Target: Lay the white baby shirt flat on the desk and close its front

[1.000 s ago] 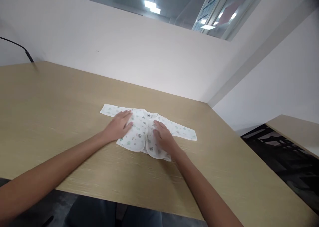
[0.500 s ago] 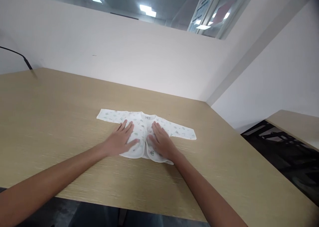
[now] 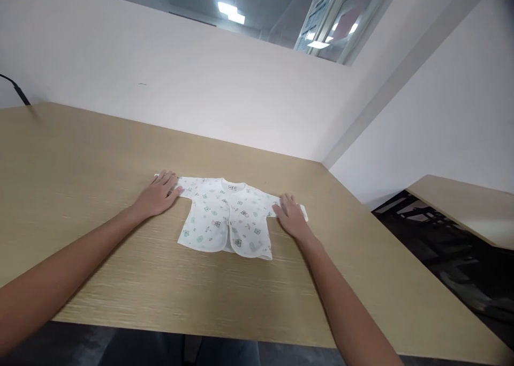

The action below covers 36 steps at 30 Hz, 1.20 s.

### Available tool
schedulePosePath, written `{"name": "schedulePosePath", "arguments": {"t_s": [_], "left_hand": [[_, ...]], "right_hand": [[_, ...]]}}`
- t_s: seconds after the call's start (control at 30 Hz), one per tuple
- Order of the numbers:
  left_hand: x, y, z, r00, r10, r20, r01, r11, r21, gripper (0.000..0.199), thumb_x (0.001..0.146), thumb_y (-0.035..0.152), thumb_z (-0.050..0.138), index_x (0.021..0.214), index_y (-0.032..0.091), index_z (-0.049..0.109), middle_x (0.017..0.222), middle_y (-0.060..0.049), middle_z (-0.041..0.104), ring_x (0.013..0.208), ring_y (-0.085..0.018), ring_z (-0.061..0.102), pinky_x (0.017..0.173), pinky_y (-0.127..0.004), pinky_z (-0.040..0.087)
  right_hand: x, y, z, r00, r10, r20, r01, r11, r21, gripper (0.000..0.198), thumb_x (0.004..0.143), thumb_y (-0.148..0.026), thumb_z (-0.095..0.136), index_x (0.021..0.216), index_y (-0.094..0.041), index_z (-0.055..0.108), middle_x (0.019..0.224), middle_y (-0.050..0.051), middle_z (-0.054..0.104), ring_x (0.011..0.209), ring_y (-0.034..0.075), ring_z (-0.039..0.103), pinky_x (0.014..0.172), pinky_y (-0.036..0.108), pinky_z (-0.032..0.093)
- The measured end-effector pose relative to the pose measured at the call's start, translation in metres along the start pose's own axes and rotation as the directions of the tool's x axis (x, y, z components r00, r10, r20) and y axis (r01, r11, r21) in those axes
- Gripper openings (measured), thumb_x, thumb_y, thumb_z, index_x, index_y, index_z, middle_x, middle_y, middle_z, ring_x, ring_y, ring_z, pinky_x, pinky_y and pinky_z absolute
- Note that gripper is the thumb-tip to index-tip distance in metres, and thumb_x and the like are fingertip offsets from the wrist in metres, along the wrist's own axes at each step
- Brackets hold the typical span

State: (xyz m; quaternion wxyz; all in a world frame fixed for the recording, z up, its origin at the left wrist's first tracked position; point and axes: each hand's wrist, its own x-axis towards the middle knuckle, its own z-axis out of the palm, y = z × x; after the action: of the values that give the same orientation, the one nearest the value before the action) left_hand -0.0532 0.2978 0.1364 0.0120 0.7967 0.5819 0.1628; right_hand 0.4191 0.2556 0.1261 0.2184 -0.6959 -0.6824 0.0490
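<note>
Black cable (image 3: pixel 22 95) is sticking up by the worktop's far-left corner, well apart from the garment; off the right edge a wooden board (image 3: pixel 461 208) is jutting in, with dark metal framing (image 3: pixel 415 213) showing below it. Only the hands are getting in the way of the view: left hand (image 3: pixel 158 195) is covering most of the outer end of one sleeve, a sliver of white showing past the fingers; right hand (image 3: pixel 293 218) is covering part of the other sleeve, its cuff peeking out beyond. Both hands are lying spread and flat, well apart from each other, pressing or resting (can't tell which), not clamping anything. White printed baby top (image 3: pixel 228 221) is lying face up mid-worktop, collar facing the far edge, hem facing the near edge, front panels nearly meeting, sleeves stretching out sideways. Half a second ago both hands were covering the front panels; now they are sitting out on the sleeves and the chest print is showing fully. Top is keeping about the same spot. Worktop (image 3: pixel 225 296) is showing pale wood grain, its far edge running along a white wall (image 3: pixel 201 87); above, a glass pane (image 3: pixel 265 7) is showing bright lights. Dark-trousered legs (image 3: pixel 228 351) are showing below the near edge.
</note>
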Motion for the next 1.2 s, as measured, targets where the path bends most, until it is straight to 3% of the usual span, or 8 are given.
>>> {"name": "schedulePosePath", "arguments": {"t_s": [0.1, 0.2, 0.33, 0.43, 0.57, 0.83, 1.03, 1.2], "left_hand": [[-0.007, 0.022, -0.004, 0.991, 0.08, -0.11, -0.09, 0.992, -0.091, 0.061, 0.104, 0.056, 0.029, 0.143, 0.016, 0.056, 0.157, -0.013, 0.048, 0.151, -0.032, 0.035, 0.125, -0.052, 0.027], [-0.015, 0.044, -0.009, 0.966, 0.2, -0.163, -0.227, 0.96, -0.166, 0.042, 0.103, 0.048, 0.038, 0.111, 0.019, 0.067, 0.125, -0.01, 0.067, 0.122, -0.028, 0.056, 0.109, -0.047, 0.042], [-0.022, 0.06, -0.013, 0.94, 0.302, -0.157, -0.329, 0.926, -0.184, 0.04, 0.103, 0.042, 0.04, 0.078, 0.019, 0.061, 0.087, -0.007, 0.065, 0.093, -0.024, 0.055, 0.09, -0.041, 0.043], [-0.024, 0.062, -0.014, 0.927, 0.351, -0.13, -0.372, 0.904, -0.212, 0.048, 0.104, 0.041, 0.04, 0.063, 0.019, 0.049, 0.065, -0.002, 0.055, 0.075, -0.02, 0.05, 0.084, -0.037, 0.04], [-0.027, 0.061, -0.02, 0.925, 0.366, -0.101, -0.379, 0.873, -0.307, 0.049, 0.105, 0.042, 0.042, 0.061, 0.019, 0.047, 0.056, 0.002, 0.048, 0.065, -0.016, 0.049, 0.076, -0.032, 0.039], [-0.036, 0.07, -0.034, 0.885, 0.46, -0.077, -0.454, 0.811, -0.37, 0.046, 0.105, 0.04, 0.045, 0.064, 0.018, 0.045, 0.057, 0.004, 0.042, 0.054, -0.01, 0.039, 0.058, -0.027, 0.028], [-0.033, 0.062, -0.032, 0.89, 0.455, 0.005, -0.425, 0.835, -0.348, 0.049, 0.104, 0.042, 0.044, 0.062, 0.018, 0.04, 0.059, 0.003, 0.045, 0.054, -0.01, 0.039, 0.058, -0.028, 0.026], [-0.031, 0.058, -0.027, 0.895, 0.438, 0.082, -0.377, 0.842, -0.386, 0.053, 0.102, 0.044, 0.046, 0.058, 0.018, 0.032, 0.055, 0.004, 0.032, 0.05, -0.009, 0.028, 0.054, -0.029, 0.021]], "right_hand": [[-0.01, -0.034, -0.005, 0.979, -0.137, -0.154, 0.16, 0.975, 0.153, 0.05, 0.102, -0.048, 0.042, 0.132, -0.015, 0.063, 0.143, 0.016, 0.06, 0.144, 0.034, 0.044, 0.118, 0.052, 0.036], [-0.022, -0.067, -0.008, 0.934, -0.279, -0.224, 0.328, 0.918, 0.224, 0.032, 0.102, -0.041, 0.047, 0.101, -0.02, 0.071, 0.11, 0.011, 0.072, 0.112, 0.027, 0.061, 0.103, 0.045, 0.045], [-0.033, -0.092, -0.006, 0.911, -0.369, -0.182, 0.406, 0.877, 0.258, 0.043, 0.103, -0.039, 0.048, 0.065, -0.022, 0.055, 0.074, 0.007, 0.061, 0.09, 0.024, 0.054, 0.086, 0.039, 0.045], [-0.039, -0.099, 0.0, 0.911, -0.393, -0.122, 0.411, 0.861, 0.299, 0.053, 0.106, -0.044, 0.042, 0.058, -0.022, 0.033, 0.057, 0.003, 0.045, 0.076, 0.022, 0.047, 0.077, 0.036, 0.042], [-0.043, -0.102, 0.003, 0.932, -0.36, -0.05, 0.356, 0.878, 0.321, 0.059, 0.107, -0.054, 0.034, 0.058, -0.021, 0.028, 0.053, -0.001, 0.041, 0.06, 0.017, 0.041, 0.078, 0.037, 0.041], [-0.048, -0.102, 0.001, 0.925, -0.353, 0.139, 0.267, 0.866, 0.423, 0.062, 0.107, -0.059, 0.028, 0.067, -0.02, 0.056, 0.058, 0.0, 0.053, 0.056, 0.014, 0.046, 0.063, 0.027, 0.037], [-0.049, -0.103, 0.003, 0.904, -0.414, 0.11, 0.347, 0.858, 0.379, 0.051, 0.109, -0.047, 0.029, 0.078, -0.02, 0.059, 0.064, -0.001, 0.056, 0.059, 0.014, 0.048, 0.067, 0.026, 0.038], [-0.048, -0.1, 0.001, 0.905, -0.413, 0.099, 0.339, 0.843, 0.417, 0.053, 0.109, -0.048, 0.03, 0.068, -0.02, 0.046, 0.06, -0.002, 0.048, 0.057, 0.013, 0.043, 0.063, 0.026, 0.035]]}}
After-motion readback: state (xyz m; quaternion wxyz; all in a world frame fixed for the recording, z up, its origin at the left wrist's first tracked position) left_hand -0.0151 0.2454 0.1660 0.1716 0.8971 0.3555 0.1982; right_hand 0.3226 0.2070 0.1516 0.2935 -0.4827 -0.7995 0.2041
